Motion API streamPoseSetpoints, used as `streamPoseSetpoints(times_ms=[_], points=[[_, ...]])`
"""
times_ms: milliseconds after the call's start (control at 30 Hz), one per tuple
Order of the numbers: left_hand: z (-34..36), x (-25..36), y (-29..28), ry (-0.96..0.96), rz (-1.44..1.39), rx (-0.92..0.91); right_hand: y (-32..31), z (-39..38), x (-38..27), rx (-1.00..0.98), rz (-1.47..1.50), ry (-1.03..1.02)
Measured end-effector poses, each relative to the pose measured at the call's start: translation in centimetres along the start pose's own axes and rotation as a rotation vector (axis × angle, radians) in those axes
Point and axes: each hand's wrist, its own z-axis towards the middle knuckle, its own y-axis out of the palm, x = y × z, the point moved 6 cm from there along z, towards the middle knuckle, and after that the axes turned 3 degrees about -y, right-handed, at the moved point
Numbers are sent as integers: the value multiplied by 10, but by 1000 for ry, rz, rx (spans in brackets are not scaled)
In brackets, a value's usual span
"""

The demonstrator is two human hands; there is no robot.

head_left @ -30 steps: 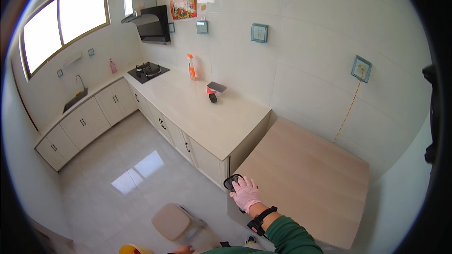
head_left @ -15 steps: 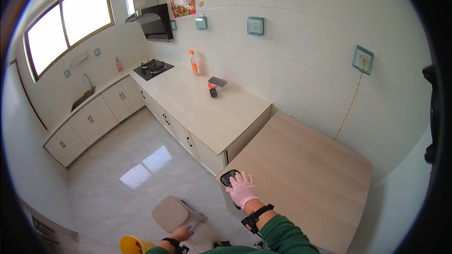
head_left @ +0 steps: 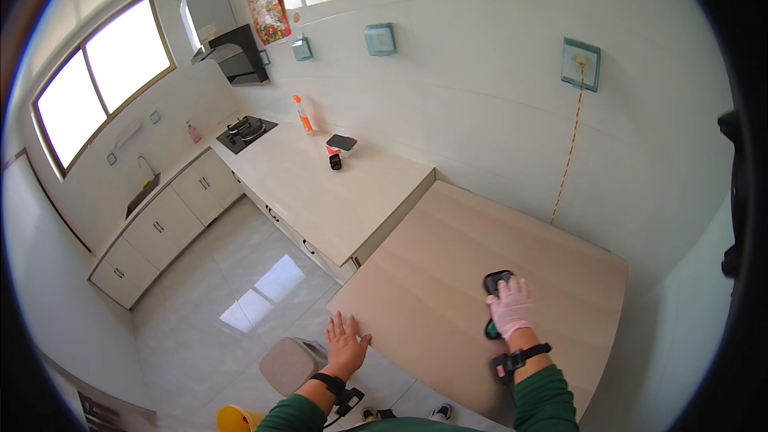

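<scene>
My right hand (head_left: 512,308), in a pink glove, lies over a black rounded hand tool (head_left: 498,278) and presses it onto the light wood-coloured tabletop (head_left: 448,272). The fingers cover its middle; a dark green-black end (head_left: 492,330) shows beside the palm. Its exact kind is not clear. My left hand (head_left: 346,344) is bare, with fingers spread, by the table's left corner. It holds nothing, and whether it touches the edge I cannot tell. Both wrists wear black straps with small devices.
A stool (head_left: 290,366) stands on the tiled floor below my left hand, with a yellow bucket (head_left: 238,418) nearby. The cream counter (head_left: 320,208) adjoins the table, carrying an orange spray bottle (head_left: 304,116), small boxes (head_left: 342,144) and a gas hob (head_left: 247,134). A cord (head_left: 567,160) hangs behind the table.
My right hand has moved from the table's left corner to the right across the tabletop with the black tool. My left hand has risen from beside the stool to the table's corner.
</scene>
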Motion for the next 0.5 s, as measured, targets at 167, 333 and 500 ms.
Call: streamPoseSetpoints(times_ms=[167, 333, 500], points=[[9, 11, 13, -16, 47, -58, -33, -5, 109, 14, -79, 238], [9, 16, 12, 5, 120, -33, -70, -7, 187, -44, -124, 547], [8, 16, 10, 13, 132, -35, -82, 13, 206, -128, -143, 760]])
